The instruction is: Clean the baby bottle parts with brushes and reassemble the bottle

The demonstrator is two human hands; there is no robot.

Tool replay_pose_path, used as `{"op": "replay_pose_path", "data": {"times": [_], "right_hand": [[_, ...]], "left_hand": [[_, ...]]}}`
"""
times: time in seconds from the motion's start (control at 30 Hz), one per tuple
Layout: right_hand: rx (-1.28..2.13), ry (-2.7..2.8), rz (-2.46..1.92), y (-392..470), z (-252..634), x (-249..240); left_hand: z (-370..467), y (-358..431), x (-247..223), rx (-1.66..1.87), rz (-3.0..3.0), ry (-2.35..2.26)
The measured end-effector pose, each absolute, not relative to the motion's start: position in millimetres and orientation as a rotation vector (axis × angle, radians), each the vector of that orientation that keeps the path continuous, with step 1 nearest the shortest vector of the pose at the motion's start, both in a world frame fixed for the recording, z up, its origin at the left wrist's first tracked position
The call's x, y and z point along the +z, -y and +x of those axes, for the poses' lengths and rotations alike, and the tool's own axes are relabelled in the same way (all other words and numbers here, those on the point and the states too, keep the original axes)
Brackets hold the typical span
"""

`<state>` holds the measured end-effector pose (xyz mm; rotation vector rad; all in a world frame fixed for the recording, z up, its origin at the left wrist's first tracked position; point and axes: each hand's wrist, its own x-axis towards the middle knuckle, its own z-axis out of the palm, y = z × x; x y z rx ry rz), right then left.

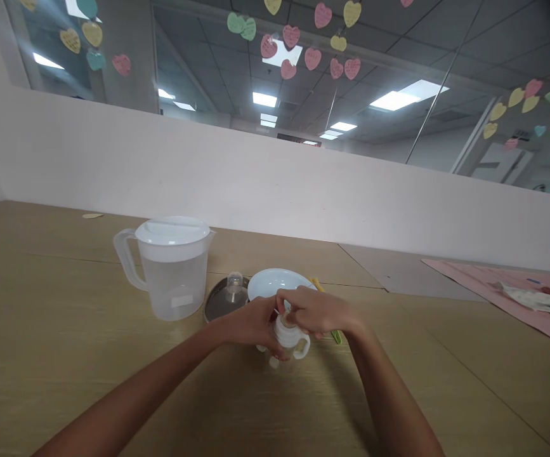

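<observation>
A baby bottle (pixel 285 336) with a white collar and white side handles stands upright in front of me, low over the table. My left hand (pixel 255 324) is wrapped round its left side. From above, my right hand (pixel 321 311) pinches the bottle's top, where a teat is partly hidden by the fingers. Just behind the hands is a white bowl (pixel 275 279). A clear dome cap (pixel 235 284) rests on a round dark grey tray (pixel 217 303) to the left. Part of a yellow and green stick-like item (pixel 335 336) shows beside the right hand.
A large translucent pitcher (pixel 174 279) with a lid and handle stands on the left of the wooden table (pixel 89 355). On the right lies a pink cloth (pixel 474 282) with white and red items on it. A white wall (pixel 255 197) with windows above bounds the back.
</observation>
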<state>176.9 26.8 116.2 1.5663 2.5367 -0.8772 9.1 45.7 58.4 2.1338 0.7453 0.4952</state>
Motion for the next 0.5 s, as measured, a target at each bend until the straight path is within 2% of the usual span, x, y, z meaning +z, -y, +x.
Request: {"op": "replay_pose_path", "data": {"times": [0.27,0.5], "right_hand": [[-0.963,-2.521,1.576,-25.5,177.3,116.3],[-0.767,-2.58,1.563,-28.5,175.3,110.5]], "left_hand": [[11.9,-35.0,64.8,0.468,2.188,-0.785],[10.1,-41.2,62.0,0.494,2.119,-0.698]]}}
